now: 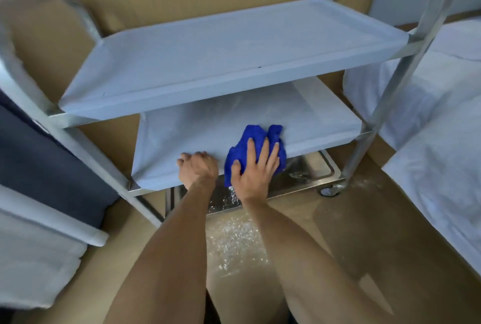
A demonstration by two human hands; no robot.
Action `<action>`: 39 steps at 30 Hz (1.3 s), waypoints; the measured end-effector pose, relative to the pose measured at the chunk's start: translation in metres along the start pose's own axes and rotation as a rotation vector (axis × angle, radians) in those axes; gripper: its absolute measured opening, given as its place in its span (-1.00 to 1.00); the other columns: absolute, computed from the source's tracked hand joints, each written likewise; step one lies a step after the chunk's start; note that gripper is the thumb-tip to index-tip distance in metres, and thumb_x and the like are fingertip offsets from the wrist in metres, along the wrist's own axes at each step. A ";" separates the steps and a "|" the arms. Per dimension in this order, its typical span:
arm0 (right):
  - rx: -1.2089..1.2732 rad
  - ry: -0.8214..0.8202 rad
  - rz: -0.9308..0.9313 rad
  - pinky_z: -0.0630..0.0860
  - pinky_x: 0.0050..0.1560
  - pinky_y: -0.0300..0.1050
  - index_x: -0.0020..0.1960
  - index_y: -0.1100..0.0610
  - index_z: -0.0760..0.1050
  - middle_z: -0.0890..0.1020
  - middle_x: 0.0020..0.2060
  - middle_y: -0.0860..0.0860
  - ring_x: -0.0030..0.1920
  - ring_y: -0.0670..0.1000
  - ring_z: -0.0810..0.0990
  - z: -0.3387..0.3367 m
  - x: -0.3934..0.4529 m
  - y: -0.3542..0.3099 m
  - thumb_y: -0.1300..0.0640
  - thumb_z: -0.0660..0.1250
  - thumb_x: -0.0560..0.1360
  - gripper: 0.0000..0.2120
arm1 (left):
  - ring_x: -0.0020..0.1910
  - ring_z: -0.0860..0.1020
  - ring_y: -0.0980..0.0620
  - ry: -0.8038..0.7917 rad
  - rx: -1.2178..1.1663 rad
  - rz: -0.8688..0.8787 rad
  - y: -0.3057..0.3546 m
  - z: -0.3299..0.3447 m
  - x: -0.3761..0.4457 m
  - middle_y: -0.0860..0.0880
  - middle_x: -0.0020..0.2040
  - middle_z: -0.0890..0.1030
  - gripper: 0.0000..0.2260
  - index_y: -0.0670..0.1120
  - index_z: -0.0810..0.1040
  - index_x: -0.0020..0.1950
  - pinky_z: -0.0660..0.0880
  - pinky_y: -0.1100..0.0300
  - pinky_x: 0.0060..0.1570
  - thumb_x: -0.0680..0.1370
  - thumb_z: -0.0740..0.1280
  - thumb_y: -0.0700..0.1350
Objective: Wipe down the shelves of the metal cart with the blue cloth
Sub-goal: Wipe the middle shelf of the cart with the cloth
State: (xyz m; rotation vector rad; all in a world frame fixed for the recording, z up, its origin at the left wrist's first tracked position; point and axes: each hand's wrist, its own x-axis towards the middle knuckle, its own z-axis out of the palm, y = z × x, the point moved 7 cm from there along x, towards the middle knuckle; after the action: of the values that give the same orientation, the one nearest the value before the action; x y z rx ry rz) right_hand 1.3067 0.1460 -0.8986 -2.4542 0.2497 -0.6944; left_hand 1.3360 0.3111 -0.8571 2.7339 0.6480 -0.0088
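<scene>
Right hand (253, 170) flat, fingers spread, pressing blue cloth (256, 150) on front edge of middle shelf (195, 136); unwiped run stretches leftward along shelf's long axis; left hand (199, 169) clenched over same edge, just beside cloth

Both bare forearms reached forward and down from the bottom of the view, nearly parallel. The left hand (198, 167) was curled, knuckles up, its fingers hooked over the front edge of the middle shelf (182, 139). Just beside it, the right hand (253, 170) lay palm down with fingers spread and fairly straight, pressing on the blue cloth (270, 136) at that same edge.
</scene>
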 end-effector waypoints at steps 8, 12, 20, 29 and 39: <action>-0.306 -0.313 -0.429 0.06 0.54 0.27 0.62 -0.08 -0.05 0.09 0.59 0.17 0.58 0.28 0.01 0.044 -0.046 -0.073 -0.11 0.30 0.58 -0.24 | 0.08 0.52 -0.19 0.308 -0.223 -0.095 -0.121 -0.046 -0.029 -0.17 0.08 0.56 -0.82 -0.17 0.50 0.10 0.51 -0.03 0.00 0.55 0.20 -0.15; -0.389 -0.346 -0.442 0.01 0.55 0.21 0.62 -0.08 -0.09 0.08 0.59 0.16 0.58 0.25 0.02 0.028 -0.027 -0.055 -0.18 0.20 0.61 -0.29 | 0.42 0.26 -0.23 0.253 -0.306 -0.336 -0.172 -0.044 -0.018 -0.24 0.48 0.22 -0.41 -0.22 0.08 0.53 0.34 -0.13 0.29 0.56 0.25 -0.20; -0.451 -0.403 -0.510 0.02 0.52 0.29 0.61 -0.01 -0.01 0.08 0.57 0.20 0.55 0.33 0.03 0.054 -0.040 -0.121 -0.21 0.19 0.59 -0.30 | 0.55 -0.01 -0.25 0.174 -0.101 -0.192 -0.193 -0.036 0.004 -0.28 0.57 -0.10 -0.26 -0.15 -0.23 0.58 0.06 -0.13 0.47 0.55 0.18 -0.24; -0.368 -0.499 -0.594 0.05 0.49 0.30 0.49 -0.04 0.19 0.24 0.50 0.20 0.52 0.35 0.11 0.110 -0.087 -0.230 -0.10 0.29 0.57 -0.44 | 0.38 0.38 -0.21 0.013 0.038 -0.016 -0.210 -0.054 0.017 -0.27 0.57 -0.03 -0.24 -0.12 -0.21 0.58 0.34 -0.12 0.33 0.57 0.23 -0.06; -0.434 -0.346 -0.297 -0.09 0.53 0.26 0.61 -0.18 -0.12 -0.04 0.60 0.19 0.57 0.31 -0.09 0.014 -0.011 -0.021 -0.20 0.12 0.62 -0.35 | 0.47 0.24 -0.25 0.045 -0.029 -0.208 -0.171 -0.038 -0.008 -0.28 0.57 -0.04 -0.03 -0.21 -0.30 0.56 0.31 -0.12 0.38 0.47 0.41 -0.14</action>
State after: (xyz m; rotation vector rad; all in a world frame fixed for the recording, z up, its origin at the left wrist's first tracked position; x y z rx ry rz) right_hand 1.3050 0.1733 -0.9015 -3.0135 -0.1167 -0.3418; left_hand 1.2509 0.4639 -0.8743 2.6334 0.9343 0.0136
